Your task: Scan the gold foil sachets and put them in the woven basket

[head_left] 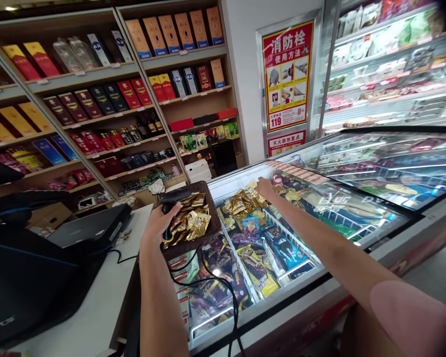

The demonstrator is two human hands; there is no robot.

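Note:
My left hand [159, 220] is closed around a black handheld barcode scanner [174, 197], which has a yellow part low on its grip. The scanner is over the left edge of a dark woven basket [214, 218] filled with gold foil packets [196, 225]. My right arm reaches across into the chest freezer [241, 317]. There my right hand [264, 188] is at the far side of a pile of gold packets [241, 203], its fingers curled. Whatever they hold is too small to make out. Blue and yellow ice cream packs [284, 248] lie in white wire baskets below.
A black cable [223, 278] loops over the freezer glass. To the left, a white counter [96, 292] carries a black monitor [26, 282] and a dark flat device [89, 228]. Shelves of boxed bottles [107, 94] line the back wall; a lit display fridge [386, 64] stands at right.

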